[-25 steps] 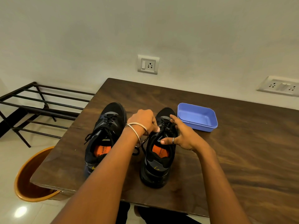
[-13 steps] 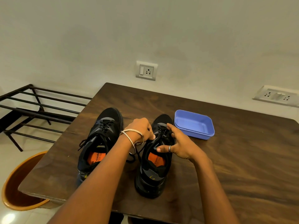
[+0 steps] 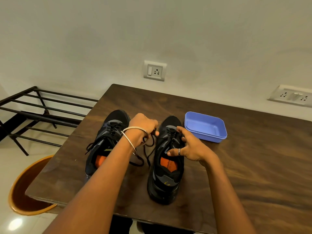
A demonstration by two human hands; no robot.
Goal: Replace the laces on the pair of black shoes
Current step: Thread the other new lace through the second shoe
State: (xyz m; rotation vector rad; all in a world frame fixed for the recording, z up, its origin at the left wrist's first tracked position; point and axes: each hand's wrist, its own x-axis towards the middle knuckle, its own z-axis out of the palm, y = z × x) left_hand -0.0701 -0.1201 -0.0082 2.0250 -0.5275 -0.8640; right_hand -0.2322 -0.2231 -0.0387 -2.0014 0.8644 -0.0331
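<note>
While the right-hand black shoe (image 3: 166, 159) stands near the middle of the wooden table (image 3: 253, 166), toe pointing far, the left hand (image 3: 143, 127) hovers just left of its toe with fingers curled round the black lace (image 3: 149, 149), which loops down slack between the two shoes onto the tabletop. Since the earlier frames this hand has lifted slightly to the left, away from the eyelets, drawing more lace free; a longer loop now lies on the wood than a second ago. The right hand (image 3: 190, 146) rests on the shoe's right side, fingers spread wide, fingertips touching the lacing, thumb at the collar above the orange insole, much as before. The other black shoe (image 3: 104, 141) sits just to the left, partly hidden by the left forearm, its own lace trailing off its left side. A shallow blue plastic tub (image 3: 205, 126) lies just right of the held shoe's toe. Beyond the table's left edge stand a black metal rack (image 3: 42, 112) and an orange bin (image 3: 22, 191)
</note>
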